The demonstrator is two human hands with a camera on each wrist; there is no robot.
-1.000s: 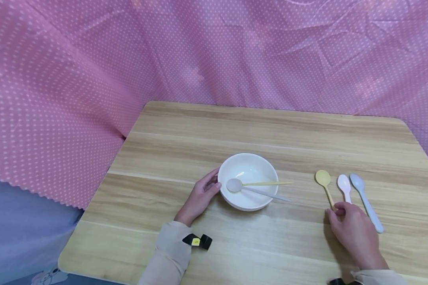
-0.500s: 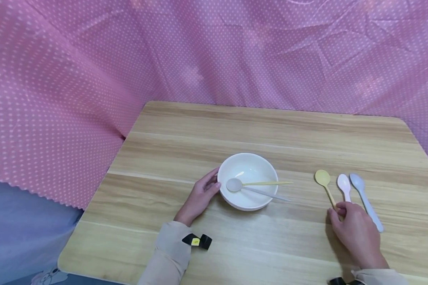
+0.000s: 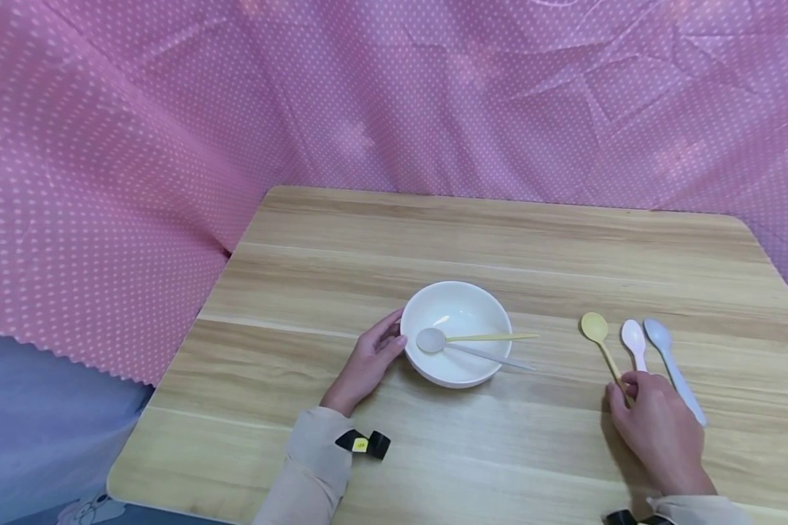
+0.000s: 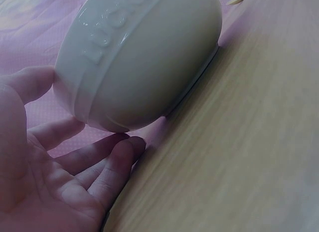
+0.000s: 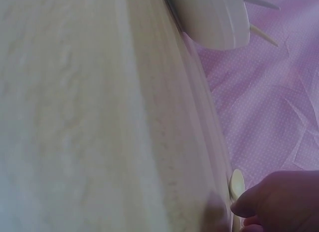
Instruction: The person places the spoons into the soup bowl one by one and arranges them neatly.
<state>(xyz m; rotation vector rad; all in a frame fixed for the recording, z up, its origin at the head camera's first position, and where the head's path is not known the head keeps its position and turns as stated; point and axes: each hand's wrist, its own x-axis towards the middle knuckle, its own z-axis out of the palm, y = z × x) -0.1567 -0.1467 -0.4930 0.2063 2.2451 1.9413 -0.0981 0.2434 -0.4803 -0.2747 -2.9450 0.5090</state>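
My left hand (image 3: 368, 361) holds the near left side of a white bowl (image 3: 460, 306), thumb at the rim. The left wrist view shows its fingertips against the outer wall of the bowl (image 4: 149, 62), which bears raised letters. Inside lie a pale spoon (image 3: 431, 340) and a yellow-handled spoon (image 3: 492, 337); the latter's head is hidden and both handles stick out over the right rim. My right hand (image 3: 659, 430) pinches the handle of a yellow spoon (image 3: 594, 328) between thumb and forefinger. It covers the handle of a pink spoon (image 3: 633, 337).
A light blue spoon (image 3: 673, 364) lies right of the pink one, alongside my right hand. All stand on a wood-grain table (image 3: 341, 240) with rounded corners. Pink dotted cloth (image 3: 394, 95) hangs behind it and on the left.
My right hand has shifted slightly to the right, its fingertips a little lower along the yellow spoon's handle. The left hand, the bowl and the spoons stay nearly where they were.
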